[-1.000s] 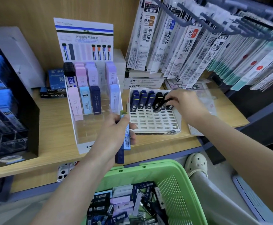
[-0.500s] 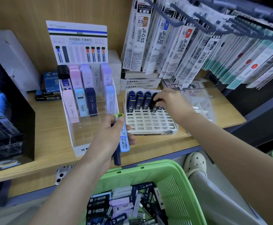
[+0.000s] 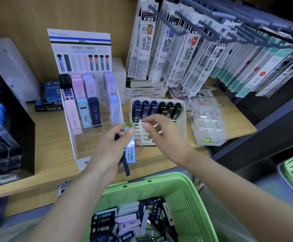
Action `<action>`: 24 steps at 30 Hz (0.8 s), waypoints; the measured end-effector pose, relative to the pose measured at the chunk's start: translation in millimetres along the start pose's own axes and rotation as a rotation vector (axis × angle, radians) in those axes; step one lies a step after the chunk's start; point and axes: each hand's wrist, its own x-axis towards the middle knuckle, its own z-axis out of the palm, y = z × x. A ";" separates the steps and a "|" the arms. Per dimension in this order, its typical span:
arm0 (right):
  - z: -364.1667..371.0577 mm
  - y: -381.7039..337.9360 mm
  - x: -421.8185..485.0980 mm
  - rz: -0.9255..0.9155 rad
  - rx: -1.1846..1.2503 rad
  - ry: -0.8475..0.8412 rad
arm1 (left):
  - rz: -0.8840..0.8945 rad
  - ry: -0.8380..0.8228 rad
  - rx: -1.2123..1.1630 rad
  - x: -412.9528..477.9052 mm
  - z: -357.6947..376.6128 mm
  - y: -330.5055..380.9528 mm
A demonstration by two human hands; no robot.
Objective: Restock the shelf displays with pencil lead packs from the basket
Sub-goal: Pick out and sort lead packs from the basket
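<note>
The basket (image 3: 159, 179) is cut off by the bottom edge, and the labels on the loose packs (image 3: 124, 222) heaped inside are too blurred to read. The left hand (image 3: 107, 154) grips a light-blue pack (image 3: 130, 149) with a green cap upright above the shelf (image 3: 46, 137) edge. A navy pack (image 3: 126, 165) behind it is mostly hidden by the fingers. The right hand (image 3: 164, 137) hovers empty, fingers loosely bent, over the white tray (image 3: 183, 126) of dark packs.
</note>
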 end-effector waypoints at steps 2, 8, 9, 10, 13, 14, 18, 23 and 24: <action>3.2 -9.1 -1.3 0.046 0.107 -0.077 | -0.001 -0.049 0.078 -3.1 0.7 -1.5; -7.2 -16.2 -1.9 0.116 0.293 -0.109 | -0.028 -0.179 0.182 -7.1 0.7 -2.7; -10.3 -15.7 -3.5 0.137 0.337 -0.111 | -0.035 -0.205 0.192 -7.2 1.6 -2.9; -13.8 -14.4 -6.0 0.161 0.383 -0.112 | -0.043 -0.230 0.200 -7.9 3.4 -3.0; -27.9 -9.4 -14.1 0.191 0.420 -0.063 | -0.071 -0.280 0.211 -12.5 9.4 -3.5; -35.4 -6.0 -16.8 0.191 0.421 -0.015 | -0.086 -0.284 0.217 -14.4 11.8 -4.3; -75.3 17.0 -27.3 0.160 0.317 0.206 | -0.088 -0.197 0.421 -14.2 13.6 -19.9; -118.2 56.6 -44.7 0.141 0.078 0.371 | -0.133 -0.139 0.532 -4.0 21.2 -39.9; -126.9 65.0 -45.7 0.142 0.013 0.418 | -0.149 -0.127 0.515 -0.8 24.9 -42.9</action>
